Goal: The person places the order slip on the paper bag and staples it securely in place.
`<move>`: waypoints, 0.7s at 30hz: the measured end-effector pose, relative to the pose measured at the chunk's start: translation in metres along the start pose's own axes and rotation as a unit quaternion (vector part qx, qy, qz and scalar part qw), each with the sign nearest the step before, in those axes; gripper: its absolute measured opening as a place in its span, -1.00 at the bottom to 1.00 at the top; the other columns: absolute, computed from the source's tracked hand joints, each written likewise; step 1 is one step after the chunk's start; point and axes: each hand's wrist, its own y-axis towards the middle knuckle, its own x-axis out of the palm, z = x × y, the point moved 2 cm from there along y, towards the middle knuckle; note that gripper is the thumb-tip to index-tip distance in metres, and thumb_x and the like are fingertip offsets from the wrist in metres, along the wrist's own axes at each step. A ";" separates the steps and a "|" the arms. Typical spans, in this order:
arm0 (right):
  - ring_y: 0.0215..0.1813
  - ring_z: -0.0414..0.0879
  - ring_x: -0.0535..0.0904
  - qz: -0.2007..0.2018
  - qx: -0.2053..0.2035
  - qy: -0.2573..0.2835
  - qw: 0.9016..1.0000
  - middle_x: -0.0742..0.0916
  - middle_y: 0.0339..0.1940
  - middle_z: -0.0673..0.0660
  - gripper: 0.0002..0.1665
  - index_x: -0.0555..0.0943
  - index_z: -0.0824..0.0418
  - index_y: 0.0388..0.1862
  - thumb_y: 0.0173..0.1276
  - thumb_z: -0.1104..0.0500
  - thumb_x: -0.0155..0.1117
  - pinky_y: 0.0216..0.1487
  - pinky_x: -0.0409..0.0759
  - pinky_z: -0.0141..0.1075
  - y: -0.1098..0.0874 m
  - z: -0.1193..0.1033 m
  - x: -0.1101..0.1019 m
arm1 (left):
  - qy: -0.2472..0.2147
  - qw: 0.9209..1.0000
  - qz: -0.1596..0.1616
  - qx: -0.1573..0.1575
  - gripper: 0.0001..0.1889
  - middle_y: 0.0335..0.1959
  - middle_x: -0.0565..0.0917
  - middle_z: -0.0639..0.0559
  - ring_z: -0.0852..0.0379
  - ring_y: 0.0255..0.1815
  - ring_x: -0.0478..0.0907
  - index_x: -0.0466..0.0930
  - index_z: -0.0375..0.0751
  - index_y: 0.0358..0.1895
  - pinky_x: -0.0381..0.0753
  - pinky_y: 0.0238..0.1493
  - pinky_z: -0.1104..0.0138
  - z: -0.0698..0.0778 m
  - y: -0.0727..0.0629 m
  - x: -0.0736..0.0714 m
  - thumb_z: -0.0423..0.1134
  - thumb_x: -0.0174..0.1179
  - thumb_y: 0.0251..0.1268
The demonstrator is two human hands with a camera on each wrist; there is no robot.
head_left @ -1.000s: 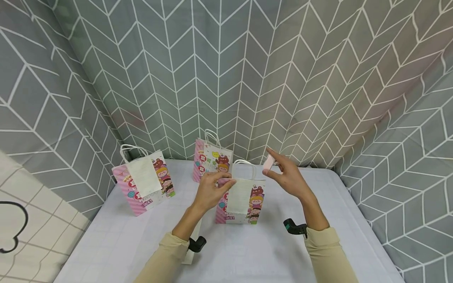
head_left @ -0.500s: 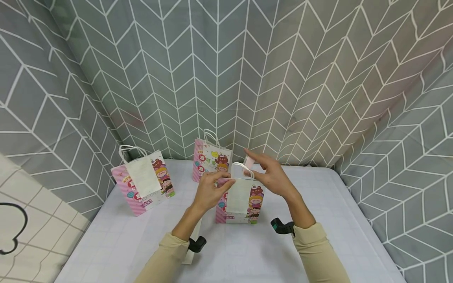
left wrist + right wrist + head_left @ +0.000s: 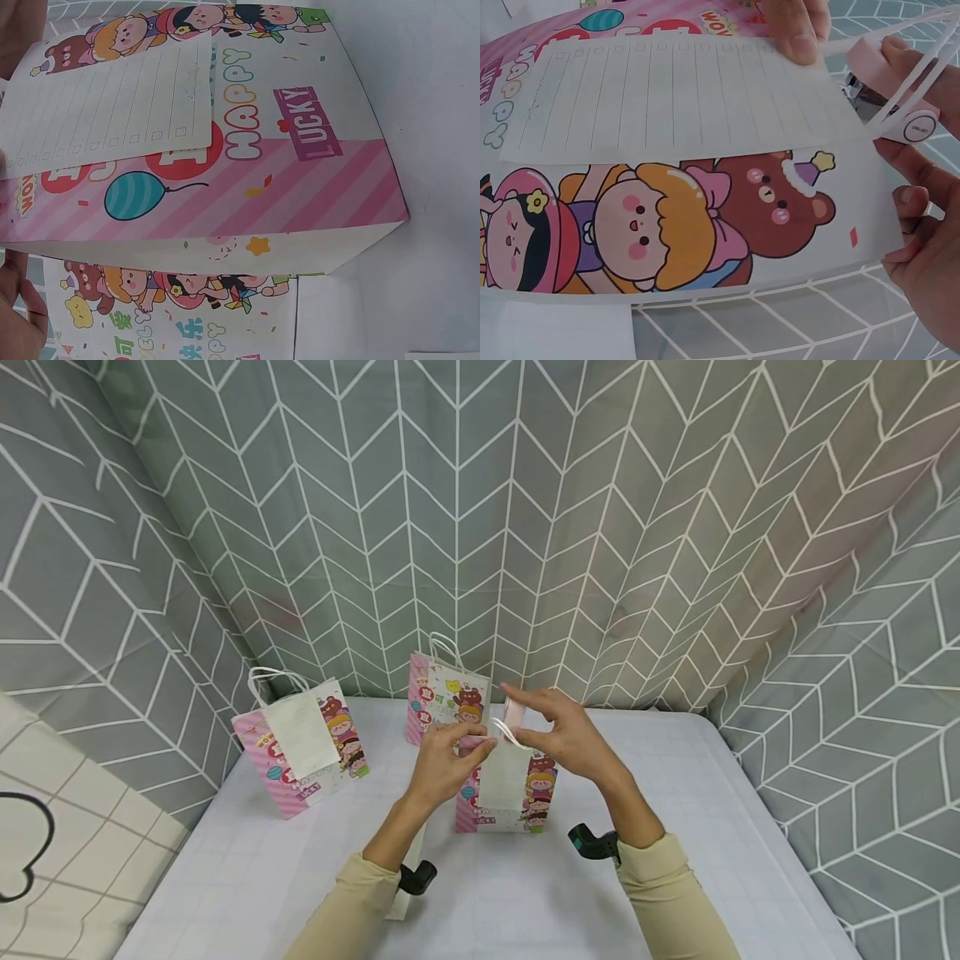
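A pink-and-white cartoon gift bag (image 3: 542,789) stands in front of me, a lined paper sheet (image 3: 501,781) lying flat against its front near the top. My left hand (image 3: 441,766) pinches the bag's upper left edge, its thumb pressing on the sheet in the right wrist view. In my right hand (image 3: 566,733) is a small pink stapler (image 3: 871,69), gripped between thumb and fingers. The stapler's mouth sits right at the top edge of sheet and bag. White cord handles (image 3: 924,64) pass in front of the stapler and are bent toward the right hand.
Another gift bag (image 3: 283,789) with a sheet on its front stands at the left. A third bag (image 3: 442,693) stands behind the middle one. White paper (image 3: 400,906) lies partly under my left forearm. Patterned grey curtains (image 3: 480,527) enclose the table (image 3: 675,827).
My right hand has moved left with the stapler, from beside the bag to its top edge, and the bag's handles have tipped over. My left hand has stayed in place.
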 end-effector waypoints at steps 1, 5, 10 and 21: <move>0.01 -0.10 0.43 -0.001 0.001 -0.002 1.000 0.66 0.10 -0.03 -0.28 0.42 -0.27 0.46 0.36 0.03 0.41 -0.05 0.43 -0.06 0.000 -0.001 0.000 | -0.003 1.000 0.000 0.001 -0.83 -0.20 0.81 0.00 0.10 -0.25 0.63 0.78 -0.13 -0.21 0.40 -0.07 0.12 0.000 0.000 0.000 -0.16 0.47 0.18; 0.14 -0.05 0.46 -0.002 0.012 -0.021 1.000 0.66 0.23 0.02 -0.21 0.39 -0.18 0.50 0.32 -0.01 0.45 0.04 0.49 0.03 0.000 -0.004 0.000 | -0.008 1.000 -0.001 0.003 -0.84 -0.22 0.81 0.01 0.09 -0.23 0.66 0.78 -0.13 -0.22 0.41 -0.04 0.11 0.000 0.001 0.001 -0.18 0.47 0.18; 0.25 0.04 0.45 -0.001 0.023 -0.039 0.999 0.65 0.27 0.07 -0.25 0.50 0.03 0.42 0.27 0.00 0.50 0.16 0.47 0.21 0.000 -0.006 0.001 | -0.013 1.000 -0.003 -0.005 -0.83 -0.21 0.81 0.00 0.06 -0.19 0.67 0.78 -0.12 -0.21 0.39 -0.03 0.09 -0.001 0.001 0.001 -0.18 0.48 0.17; -0.05 -0.07 0.43 -0.016 0.025 -0.052 0.998 0.65 -0.04 0.04 -0.34 0.58 0.03 0.32 0.24 0.04 0.53 -0.14 0.49 -0.13 0.001 -0.010 0.002 | -0.009 1.000 0.000 -0.008 -0.83 -0.23 0.81 0.02 0.06 -0.20 0.65 0.78 -0.11 -0.19 0.37 -0.04 0.10 0.000 0.001 0.001 -0.19 0.48 0.18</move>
